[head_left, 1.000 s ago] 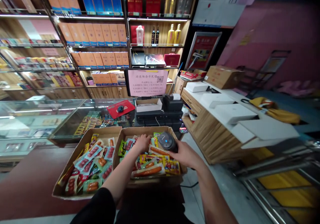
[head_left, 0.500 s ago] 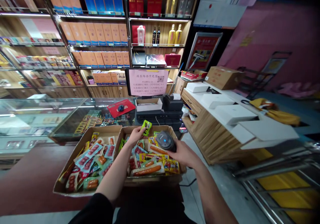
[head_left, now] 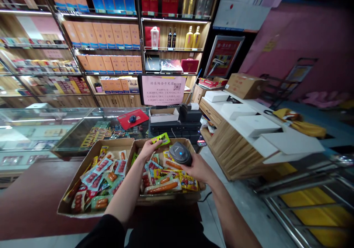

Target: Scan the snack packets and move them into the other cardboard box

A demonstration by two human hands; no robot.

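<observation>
My left hand pinches a small green snack packet above the back of the right cardboard box. In my right hand is a dark grey barcode scanner with a small blue light on top. Its head points toward the packet, a short gap apart. Below both hands the right box holds several wrapped sausages and yellow packets. The left cardboard box stands against it, filled with more sausage packs.
Behind the boxes stand a monitor with a pink paper sign and a black receipt printer. A glass display case is at the left, with a red folder on it. White boxes lie on the right counter.
The green packet has turned from upright to nearly lying flat in my left hand. The scanner has moved slightly left, closer to the packet, and its head has swung toward it.
</observation>
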